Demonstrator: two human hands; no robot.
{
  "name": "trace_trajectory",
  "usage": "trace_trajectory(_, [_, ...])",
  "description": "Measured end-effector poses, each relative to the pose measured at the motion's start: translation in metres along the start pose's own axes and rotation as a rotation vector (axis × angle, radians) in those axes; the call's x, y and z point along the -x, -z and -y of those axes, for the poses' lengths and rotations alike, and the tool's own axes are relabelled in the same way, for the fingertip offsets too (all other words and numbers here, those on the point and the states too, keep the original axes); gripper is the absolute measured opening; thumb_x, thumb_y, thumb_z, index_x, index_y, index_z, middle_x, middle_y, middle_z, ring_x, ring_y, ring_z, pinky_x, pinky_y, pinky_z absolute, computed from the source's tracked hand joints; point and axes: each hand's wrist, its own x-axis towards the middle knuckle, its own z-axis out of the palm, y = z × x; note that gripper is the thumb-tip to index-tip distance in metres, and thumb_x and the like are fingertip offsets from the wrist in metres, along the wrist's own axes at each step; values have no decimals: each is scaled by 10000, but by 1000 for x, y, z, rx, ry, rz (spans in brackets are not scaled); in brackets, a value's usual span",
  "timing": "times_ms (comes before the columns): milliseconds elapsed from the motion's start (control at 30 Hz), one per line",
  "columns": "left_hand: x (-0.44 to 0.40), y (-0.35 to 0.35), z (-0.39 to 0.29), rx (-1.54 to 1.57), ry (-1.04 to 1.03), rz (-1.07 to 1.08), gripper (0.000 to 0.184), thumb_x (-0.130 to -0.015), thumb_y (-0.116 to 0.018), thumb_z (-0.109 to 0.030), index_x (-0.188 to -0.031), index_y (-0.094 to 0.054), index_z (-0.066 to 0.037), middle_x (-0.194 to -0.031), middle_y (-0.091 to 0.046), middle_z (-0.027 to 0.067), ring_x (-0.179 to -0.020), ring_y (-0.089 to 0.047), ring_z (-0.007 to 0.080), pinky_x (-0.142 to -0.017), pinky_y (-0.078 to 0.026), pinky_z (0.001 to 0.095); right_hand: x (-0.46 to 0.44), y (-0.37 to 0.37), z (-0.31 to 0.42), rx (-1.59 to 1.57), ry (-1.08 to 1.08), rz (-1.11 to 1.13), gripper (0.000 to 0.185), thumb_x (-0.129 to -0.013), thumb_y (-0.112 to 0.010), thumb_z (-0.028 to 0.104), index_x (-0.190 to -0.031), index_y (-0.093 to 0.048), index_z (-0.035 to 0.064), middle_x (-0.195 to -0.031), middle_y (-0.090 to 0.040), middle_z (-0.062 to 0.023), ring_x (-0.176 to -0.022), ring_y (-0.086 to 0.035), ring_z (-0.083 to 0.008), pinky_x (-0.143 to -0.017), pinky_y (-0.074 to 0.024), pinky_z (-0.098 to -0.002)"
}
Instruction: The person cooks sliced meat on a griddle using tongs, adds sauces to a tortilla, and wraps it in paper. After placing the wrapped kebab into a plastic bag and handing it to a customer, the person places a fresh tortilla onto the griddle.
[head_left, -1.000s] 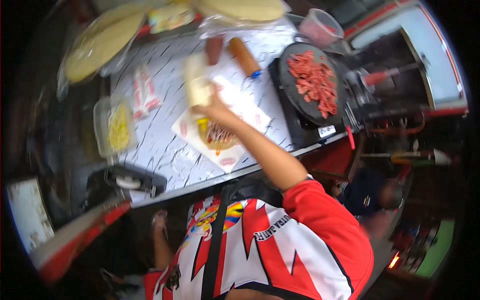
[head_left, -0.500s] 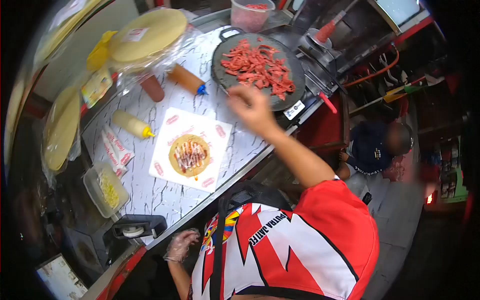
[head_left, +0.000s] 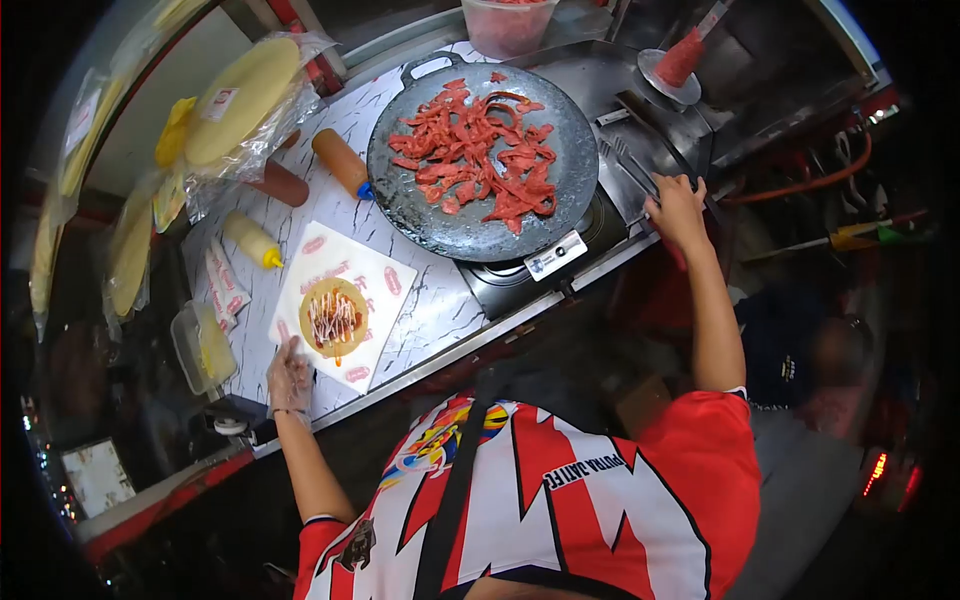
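My left hand [head_left: 289, 377], in a clear plastic glove, reaches to the left edge of a printed white paper sheet [head_left: 372, 300]. Its fingers are extended and touch the sheet's edge. On the sheet lies a small round flatbread [head_left: 322, 294], topped with filling, white sauce streaks and some orange sauce. My bare right hand [head_left: 680, 212] is at the right of the stove, fingers curled over the near end of metal tongs [head_left: 628, 165]. A red handle [head_left: 676, 257] shows partly below that hand. Strips of red meat [head_left: 480, 150] lie on the round dark griddle [head_left: 400, 215].
Sauce bottles [head_left: 342, 163], [head_left: 252, 240] lie left of the griddle. Bagged flatbreads [head_left: 245, 100] hang at the left, above a clear tub [head_left: 203, 350]. A tub of red meat [head_left: 508, 28] stands behind the griddle, a brush [head_left: 682, 60] on a dish at the back right. Another person [head_left: 785, 350] sits at the right.
My right hand has moved from the griddle's front edge rightwards to the tongs. My left hand has risen from below the counter to the paper sheet. The view has shifted.
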Motion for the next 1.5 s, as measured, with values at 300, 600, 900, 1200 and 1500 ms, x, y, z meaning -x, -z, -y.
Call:
trace_trajectory(300, [-25, 15, 12, 230, 134, 101, 400, -1027, -579, -393, -1233, -647, -57, -685, -569, -16, -457, -408, 75, -376, -306, 209, 30, 123, 36, -599, 242, 29, 429, -913, -738, 215, -1328, -659, 139, -907, -591, -135, -768, -599, -335, -705, -495, -402])
trace_trajectory(600, [-21, 6, 7, 166, 142, 157, 311, -1027, -574, -333, -1122, -675, -54, -651, -598, -13, -422, -463, 73, -361, -359, 197, -33, 96, 114, -432, 366, -139, 330, -934, -700, 340, -1224, -709, 183, -932, -653, -110, -798, -662, -363, -687, -532, -462])
trace_trajectory(900, [-31, -3, 1, -286, -149, 86, 193, -971, -684, -222, -982, -716, -31, -703, -622, -14, -502, -496, 68, -447, -394, 221, -39, 72, 151, -450, 273, -142, 341, -926, -707, 325, -1235, -719, 182, -946, -691, -135, -856, -674, -377, -743, -539, -474])
trace_trajectory(1200, [-47, -4, -9, -768, -513, 140, 193, -921, -718, -113, -1033, -759, 37, -901, -762, 81, -833, -673, 119, -777, -539, 277, -46, 106, 150, -391, 235, -109, 324, -895, -741, 302, -1136, -758, 87, -1029, -740, -180, -949, -698, -396, -826, -547, -453])
trace_trajectory(1500, [-46, 9, -14, -832, -698, 426, 359, -821, -578, 75, -1150, -722, 54, -1171, -733, 151, -1103, -687, 224, -1003, -511, 325, -74, 106, 246, -448, 188, -117, 442, -898, -709, 429, -1218, -731, 124, -1044, -740, -184, -967, -702, -386, -852, -549, -462])
